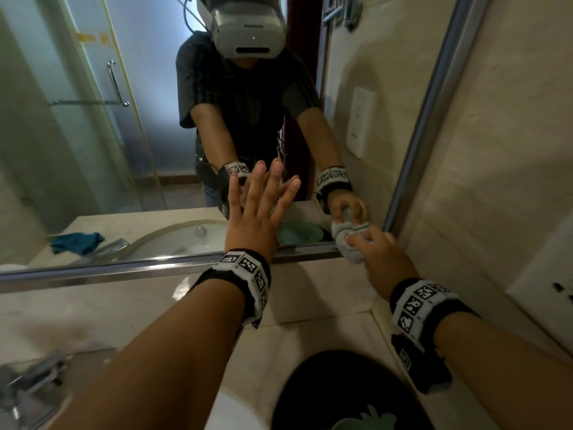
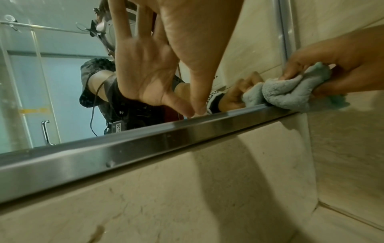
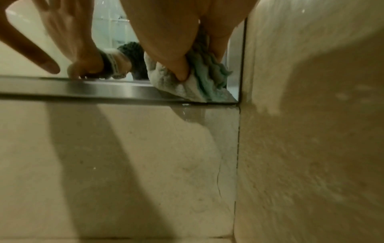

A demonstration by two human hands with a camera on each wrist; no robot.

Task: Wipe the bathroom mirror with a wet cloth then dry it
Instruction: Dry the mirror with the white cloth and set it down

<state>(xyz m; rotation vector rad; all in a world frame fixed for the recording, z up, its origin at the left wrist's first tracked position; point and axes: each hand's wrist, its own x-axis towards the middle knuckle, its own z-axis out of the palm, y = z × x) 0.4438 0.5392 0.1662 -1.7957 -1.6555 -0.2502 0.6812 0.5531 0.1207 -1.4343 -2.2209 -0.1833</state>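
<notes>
The bathroom mirror fills the wall ahead, edged by a steel frame. My right hand grips a bunched pale blue-grey cloth and presses it into the mirror's lower right corner; the same cloth shows in the left wrist view, and in the right wrist view the cloth overlaps the frame. My left hand lies flat against the glass with fingers spread, to the left of the cloth. The thumb tip touches the glass just above the frame. A wet streak runs down the tile below the corner.
A beige tiled side wall closes off the right. The mirror reflects a dark blue cloth by the basin, a green basin and a glass shower door. A chrome tap sits lower left, a dark round object below my arms.
</notes>
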